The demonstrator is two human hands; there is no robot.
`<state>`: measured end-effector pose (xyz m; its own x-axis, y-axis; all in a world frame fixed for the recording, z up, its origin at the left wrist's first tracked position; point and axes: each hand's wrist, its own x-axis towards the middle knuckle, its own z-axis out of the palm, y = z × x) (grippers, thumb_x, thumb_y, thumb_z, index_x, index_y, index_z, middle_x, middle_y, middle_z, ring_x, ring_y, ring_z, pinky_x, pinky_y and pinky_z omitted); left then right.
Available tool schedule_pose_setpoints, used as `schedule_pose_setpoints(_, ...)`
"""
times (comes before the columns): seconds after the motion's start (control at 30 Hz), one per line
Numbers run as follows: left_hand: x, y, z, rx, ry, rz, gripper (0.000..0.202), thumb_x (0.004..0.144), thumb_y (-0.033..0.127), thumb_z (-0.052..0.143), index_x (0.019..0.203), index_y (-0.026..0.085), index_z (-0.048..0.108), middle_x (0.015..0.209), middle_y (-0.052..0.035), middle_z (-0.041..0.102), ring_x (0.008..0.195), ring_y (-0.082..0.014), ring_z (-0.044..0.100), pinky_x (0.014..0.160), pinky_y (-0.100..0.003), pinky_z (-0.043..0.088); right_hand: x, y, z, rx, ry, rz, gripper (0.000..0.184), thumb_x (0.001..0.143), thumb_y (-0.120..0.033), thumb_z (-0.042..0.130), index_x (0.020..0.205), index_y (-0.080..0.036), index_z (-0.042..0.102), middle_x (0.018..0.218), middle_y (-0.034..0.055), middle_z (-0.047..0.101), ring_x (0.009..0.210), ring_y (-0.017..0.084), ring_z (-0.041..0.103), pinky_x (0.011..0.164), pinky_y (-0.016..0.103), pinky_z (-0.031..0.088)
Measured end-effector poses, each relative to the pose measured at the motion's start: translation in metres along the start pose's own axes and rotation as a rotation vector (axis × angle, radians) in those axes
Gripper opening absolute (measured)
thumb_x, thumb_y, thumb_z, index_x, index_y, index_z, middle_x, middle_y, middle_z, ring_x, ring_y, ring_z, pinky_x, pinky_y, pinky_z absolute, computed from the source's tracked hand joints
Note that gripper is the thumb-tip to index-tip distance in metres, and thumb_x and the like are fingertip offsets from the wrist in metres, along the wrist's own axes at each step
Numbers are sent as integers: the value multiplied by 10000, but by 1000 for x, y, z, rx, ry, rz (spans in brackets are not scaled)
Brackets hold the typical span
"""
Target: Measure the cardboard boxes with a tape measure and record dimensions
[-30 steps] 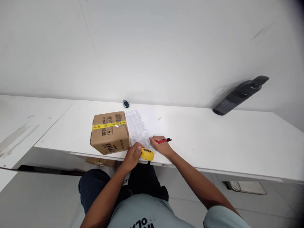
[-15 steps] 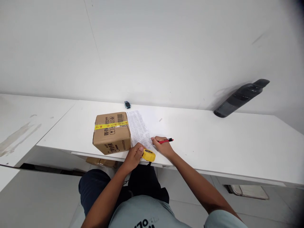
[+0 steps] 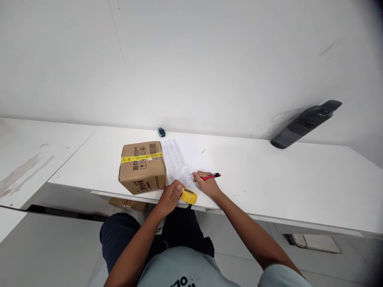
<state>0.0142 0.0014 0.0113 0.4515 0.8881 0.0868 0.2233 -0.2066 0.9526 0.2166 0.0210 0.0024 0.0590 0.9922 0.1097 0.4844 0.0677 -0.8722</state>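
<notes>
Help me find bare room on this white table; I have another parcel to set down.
The table is bare between the right hand with the pen and the dark device; also left of the cardboard box. Crowded: box, written sheet, left hand on the tape measure.

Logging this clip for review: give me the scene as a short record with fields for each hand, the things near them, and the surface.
left hand: holds yellow tape measure at the table edge
right hand: grips red pen, tip at the paper
paper: sheet covered in handwriting, lying flat beside the box
cardboard box: closed, yellow tape across the top, left of the paper
surface: white table
far edge: small dark object by the wall
</notes>
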Motion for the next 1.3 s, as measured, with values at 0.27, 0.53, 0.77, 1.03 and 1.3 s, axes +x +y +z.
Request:
schedule_pose_setpoints(0.27, 0, -1, 0, 10, 4, 9, 520, 957, 613, 275, 888, 185, 562, 712, 0, 546, 678, -157, 490, 638, -281, 375, 0, 0, 0, 4, -14, -12, 464, 848, -568, 484, 531, -231, 455, 540, 3, 539, 581, 181, 534, 562, 301, 410)
schedule_pose_setpoints(0.53, -1, -1, 1, 15, -3, 17, 482, 967, 580, 291, 895, 187, 561, 705, 6, 532, 668, -150, 476, 640, -283, 369, -2, 1, 1, -1, 31, 7, 468, 874, -574, 444, 559, -228, 470, 545, 0, 529, 592, 179, 529, 562, 292, 398)
schedule_pose_setpoints(0.77, -1, 0, 1, 22, 6, 10, 503, 957, 604, 291, 884, 185, 560, 717, 4, 537, 678, -151, 481, 636, -274, 371, 1, 7, 2, 2, 40, 8, 466, 863, -579, 449, 567, -222, 498, 549, 1, 539, 592, 178, 531, 563, 288, 404)
schedule_pose_setpoints(1.03, 3, -1, 2, -11, 34, -3, 486, 957, 593, 306, 876, 184, 558, 669, 19, 512, 620, -138, 465, 600, -267, 364, -5, 2, -1, -26, 99, -38, 430, 895, -526, 442, 625, -215, 568, 626, 28, 578, 648, 199, 554, 622, 309, 435)
schedule_pose_setpoints(1.3, -12, 8, 3, -52, 150, -3, 518, 940, 620, 292, 849, 185, 558, 674, 1, 533, 602, -151, 485, 572, -277, 383, 2, -2, -10, -267, 265, -138, 436, 890, -298, 428, 1304, -195, 519, 1218, 146, 538, 832, 229, 577, 713, 382, 481)
